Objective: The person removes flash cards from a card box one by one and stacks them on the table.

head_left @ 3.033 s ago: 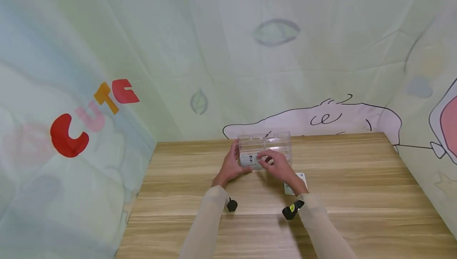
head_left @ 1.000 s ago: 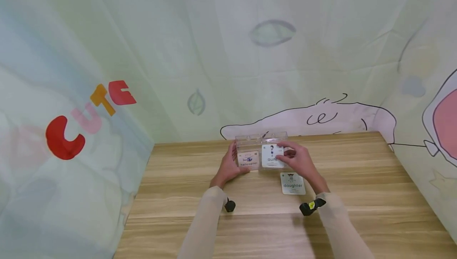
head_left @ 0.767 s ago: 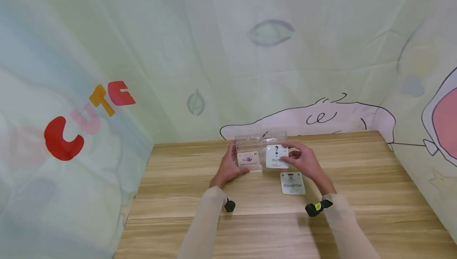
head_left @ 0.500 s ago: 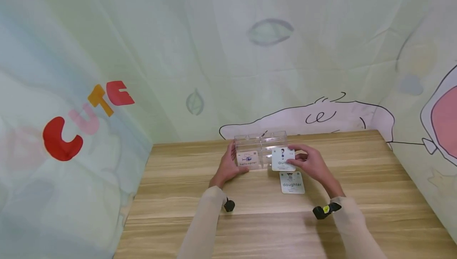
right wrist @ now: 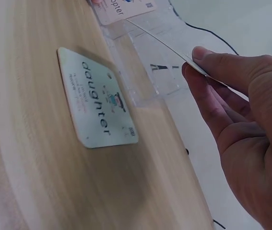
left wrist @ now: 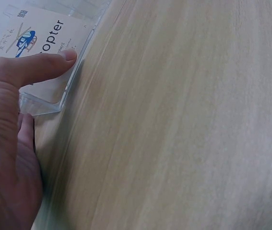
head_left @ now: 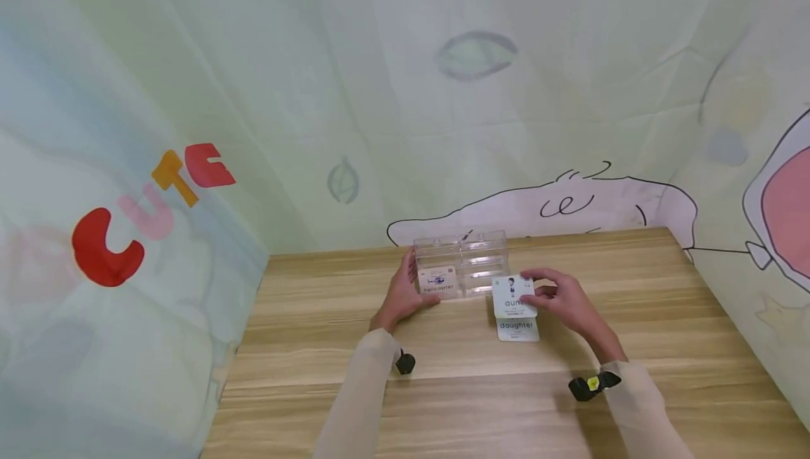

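My right hand (head_left: 566, 301) pinches a white flash card marked "aunt" (head_left: 511, 297) by its right edge, between thumb and fingers. In the right wrist view this card is seen edge-on, raised above the table. Below it a "daughter" flash card (right wrist: 95, 100) lies flat on the tabletop, its upper part covered by the held card in the head view. My left hand (head_left: 403, 295) grips the left end of a clear plastic card rack (head_left: 484, 259), thumb over the front lower edge. A pinkish "helicopter" card (head_left: 438, 282) stands in the rack's left front slot, partly under the thumb (left wrist: 54, 64).
The rack stands near the back edge of the wood-grain table (head_left: 455, 403), close to a printed cloth backdrop (head_left: 354, 93). Its right half shows bare tiers. Each wrist bears a small black device on a strap.
The "aunt" card has moved from in front of the rack's left slot, rightward and toward me, and now overlaps the "daughter" card. The "helicopter" card is uncovered. My left hand keeps its grip.
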The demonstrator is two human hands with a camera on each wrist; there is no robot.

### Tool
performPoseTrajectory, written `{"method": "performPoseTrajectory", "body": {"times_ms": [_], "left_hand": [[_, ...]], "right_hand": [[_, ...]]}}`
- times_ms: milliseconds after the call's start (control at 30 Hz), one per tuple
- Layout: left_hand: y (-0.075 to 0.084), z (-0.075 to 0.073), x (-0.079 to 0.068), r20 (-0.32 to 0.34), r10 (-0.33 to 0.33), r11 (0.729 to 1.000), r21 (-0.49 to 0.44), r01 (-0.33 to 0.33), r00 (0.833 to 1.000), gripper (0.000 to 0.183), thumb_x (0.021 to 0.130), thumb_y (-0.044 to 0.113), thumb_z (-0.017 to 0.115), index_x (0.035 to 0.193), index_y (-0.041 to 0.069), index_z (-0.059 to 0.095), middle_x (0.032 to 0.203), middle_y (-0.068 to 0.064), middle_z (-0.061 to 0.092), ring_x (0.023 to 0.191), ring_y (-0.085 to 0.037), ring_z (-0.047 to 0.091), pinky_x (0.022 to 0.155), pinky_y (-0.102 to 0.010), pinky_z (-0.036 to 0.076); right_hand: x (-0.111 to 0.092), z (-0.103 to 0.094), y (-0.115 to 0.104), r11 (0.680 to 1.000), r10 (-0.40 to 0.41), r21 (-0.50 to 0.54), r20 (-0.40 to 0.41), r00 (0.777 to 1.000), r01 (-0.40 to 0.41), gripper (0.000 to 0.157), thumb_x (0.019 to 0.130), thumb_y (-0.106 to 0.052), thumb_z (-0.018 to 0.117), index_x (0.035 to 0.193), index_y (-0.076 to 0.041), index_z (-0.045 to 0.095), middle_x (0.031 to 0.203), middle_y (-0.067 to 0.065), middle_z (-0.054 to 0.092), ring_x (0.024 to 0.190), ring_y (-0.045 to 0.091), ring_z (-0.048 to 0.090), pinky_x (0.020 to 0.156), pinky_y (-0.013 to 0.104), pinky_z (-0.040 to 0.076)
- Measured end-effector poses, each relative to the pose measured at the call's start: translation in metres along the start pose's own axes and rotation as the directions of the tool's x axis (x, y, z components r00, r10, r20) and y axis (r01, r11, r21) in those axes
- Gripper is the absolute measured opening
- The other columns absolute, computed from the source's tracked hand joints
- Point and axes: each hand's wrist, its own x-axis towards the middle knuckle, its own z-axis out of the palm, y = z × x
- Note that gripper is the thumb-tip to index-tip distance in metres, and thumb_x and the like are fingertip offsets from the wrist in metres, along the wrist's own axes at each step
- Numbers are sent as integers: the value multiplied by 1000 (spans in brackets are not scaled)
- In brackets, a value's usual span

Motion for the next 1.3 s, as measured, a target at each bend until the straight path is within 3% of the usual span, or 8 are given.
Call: {"method": "performPoseTrajectory", "body": {"times_ms": [367, 600, 933, 1300], "left_hand": [[2, -2, -1, -5, 7, 1000, -6, -7, 1000, 130, 68, 6, 97, 166, 10, 12, 165, -19, 31, 151, -33, 34, 124, -36, 30], [0, -2, 1, 2, 1, 1000, -3, -1, 1000, 132, 67, 7, 97, 166, 11, 11, 166, -18, 31, 151, -31, 34, 124, -34, 30], [-6, -2, 3, 5, 2, 1000, -22, -2, 1000, 134, 66, 7, 98, 166, 11, 10, 167, -17, 29, 152, -28, 32, 125, -32, 28], [-4, -1, 1, 5, -11, 1000, -17, 11, 1000, 133, 67, 7, 97, 167, 12, 9, 167, -17, 29, 152, -29, 32, 125, -32, 28]], "right_hand": [[-12, 6, 19, 998, 56, -21, 11, 998, -55, 49, 89, -6, 81, 135, -1, 65, 138, 26, 60, 101, 30, 71, 88, 34, 63], [-16, 11, 29, 996, 89, -4, 24, 996, -89, 48, 90, -5, 80, 135, -1, 65, 136, 26, 60, 107, 33, 71, 88, 33, 63], [-16, 18, 37, 998, 27, -58, 12, 1000, -26, 45, 87, -1, 81, 130, 3, 68, 126, 27, 65, 94, 27, 72, 77, 29, 64], [-14, 24, 38, 970, -43, -241, 4, 999, 43, 44, 84, -3, 84, 124, 4, 69, 104, 13, 71, 83, 20, 66, 68, 25, 60]]}}
